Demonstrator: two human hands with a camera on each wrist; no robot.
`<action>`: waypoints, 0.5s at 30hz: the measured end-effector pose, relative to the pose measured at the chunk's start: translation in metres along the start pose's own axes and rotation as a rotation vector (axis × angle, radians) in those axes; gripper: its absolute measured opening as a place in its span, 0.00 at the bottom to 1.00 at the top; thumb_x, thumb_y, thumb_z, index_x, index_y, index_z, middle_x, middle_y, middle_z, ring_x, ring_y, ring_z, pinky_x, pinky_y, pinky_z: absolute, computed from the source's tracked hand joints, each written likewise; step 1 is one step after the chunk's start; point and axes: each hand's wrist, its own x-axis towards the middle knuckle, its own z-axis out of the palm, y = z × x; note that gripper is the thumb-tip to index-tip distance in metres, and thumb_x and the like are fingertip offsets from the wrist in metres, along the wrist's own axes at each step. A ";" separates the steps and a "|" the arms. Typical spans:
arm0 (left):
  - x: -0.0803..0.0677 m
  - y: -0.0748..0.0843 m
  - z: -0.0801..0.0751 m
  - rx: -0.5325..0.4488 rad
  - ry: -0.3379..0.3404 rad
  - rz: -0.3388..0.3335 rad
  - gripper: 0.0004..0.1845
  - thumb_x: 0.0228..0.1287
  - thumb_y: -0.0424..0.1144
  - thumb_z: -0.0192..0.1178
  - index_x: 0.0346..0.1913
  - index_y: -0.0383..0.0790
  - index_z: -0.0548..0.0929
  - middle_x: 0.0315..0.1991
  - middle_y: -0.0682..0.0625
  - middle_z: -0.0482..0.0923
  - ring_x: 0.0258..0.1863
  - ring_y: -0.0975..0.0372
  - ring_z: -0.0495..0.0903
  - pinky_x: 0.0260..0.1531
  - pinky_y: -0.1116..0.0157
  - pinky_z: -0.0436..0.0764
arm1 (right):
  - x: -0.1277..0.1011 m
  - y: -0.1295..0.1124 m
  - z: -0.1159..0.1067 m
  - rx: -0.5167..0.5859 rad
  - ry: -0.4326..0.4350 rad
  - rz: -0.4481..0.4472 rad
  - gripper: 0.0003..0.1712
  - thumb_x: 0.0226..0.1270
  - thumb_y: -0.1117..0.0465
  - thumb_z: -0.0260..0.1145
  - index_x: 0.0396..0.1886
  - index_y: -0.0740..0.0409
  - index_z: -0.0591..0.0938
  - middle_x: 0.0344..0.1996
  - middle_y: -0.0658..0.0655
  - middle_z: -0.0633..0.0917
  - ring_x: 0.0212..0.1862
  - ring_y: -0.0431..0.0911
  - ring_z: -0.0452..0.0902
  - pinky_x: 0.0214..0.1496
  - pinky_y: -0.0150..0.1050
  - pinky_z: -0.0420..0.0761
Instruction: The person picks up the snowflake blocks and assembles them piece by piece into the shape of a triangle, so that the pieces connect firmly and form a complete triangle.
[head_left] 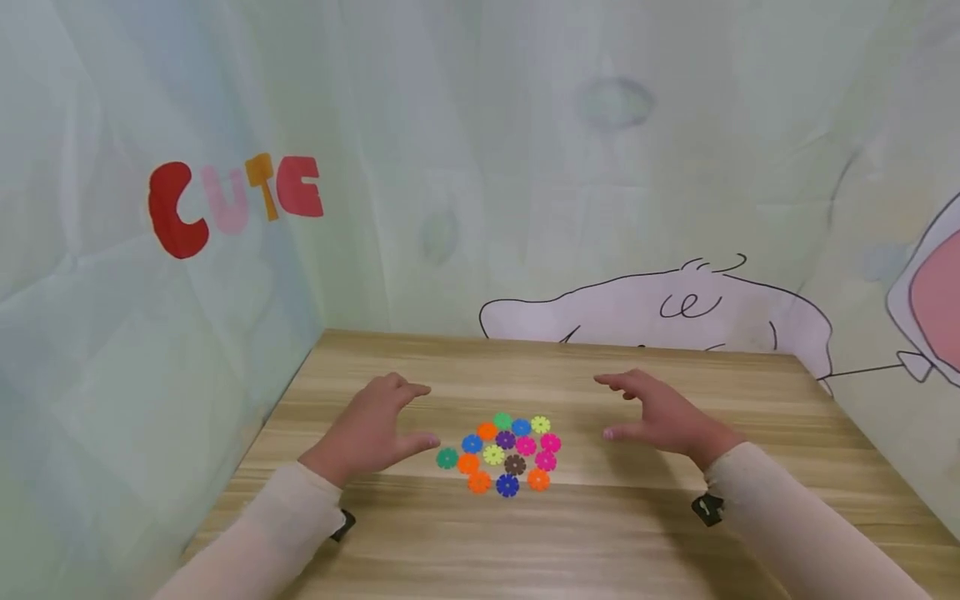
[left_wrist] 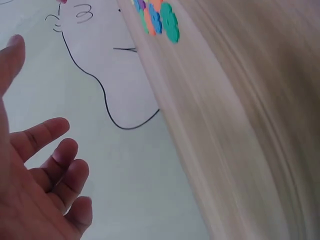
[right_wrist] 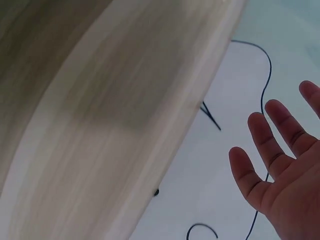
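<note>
Fifteen flower-shaped plastic discs [head_left: 503,452] lie in one cluster at lower centre of the head view: four orange, three blue, three pink, two green, two yellow-green... counted by colour, purple and brown show one each, so some counts are close calls. One wooden bench [head_left: 615,533] carries them. Two hands show: left hand [head_left: 372,431] and right hand [head_left: 663,418].

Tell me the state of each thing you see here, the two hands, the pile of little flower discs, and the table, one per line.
Left hand: open, fingers relaxed, holding nothing, just left of the discs.
Right hand: open, fingers spread, holding nothing, to the right of the discs and apart from them.
Flower discs: lying flat in a loose cluster, untouched; whether any interlock cannot be told.
Table: wooden top, bearing the discs.
</note>
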 end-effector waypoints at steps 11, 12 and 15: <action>0.008 0.013 0.022 -0.066 -0.187 -0.162 0.35 0.60 0.56 0.76 0.66 0.42 0.83 0.51 0.47 0.82 0.45 0.58 0.78 0.48 0.54 0.83 | 0.014 -0.035 0.030 0.041 -0.146 0.007 0.32 0.58 0.50 0.83 0.62 0.50 0.86 0.49 0.55 0.85 0.54 0.54 0.79 0.56 0.51 0.80; 0.008 0.013 0.024 -0.073 -0.202 -0.170 0.34 0.60 0.55 0.77 0.65 0.42 0.83 0.52 0.47 0.82 0.46 0.57 0.78 0.49 0.53 0.83 | 0.015 -0.038 0.033 0.042 -0.159 0.004 0.30 0.58 0.51 0.83 0.61 0.50 0.87 0.48 0.54 0.85 0.53 0.53 0.79 0.55 0.49 0.80; 0.011 0.014 0.029 -0.083 -0.241 -0.188 0.32 0.59 0.53 0.78 0.63 0.43 0.84 0.52 0.48 0.84 0.45 0.57 0.79 0.50 0.52 0.83 | 0.018 -0.046 0.041 0.044 -0.196 -0.008 0.25 0.58 0.52 0.83 0.56 0.47 0.89 0.46 0.51 0.85 0.50 0.50 0.79 0.53 0.47 0.81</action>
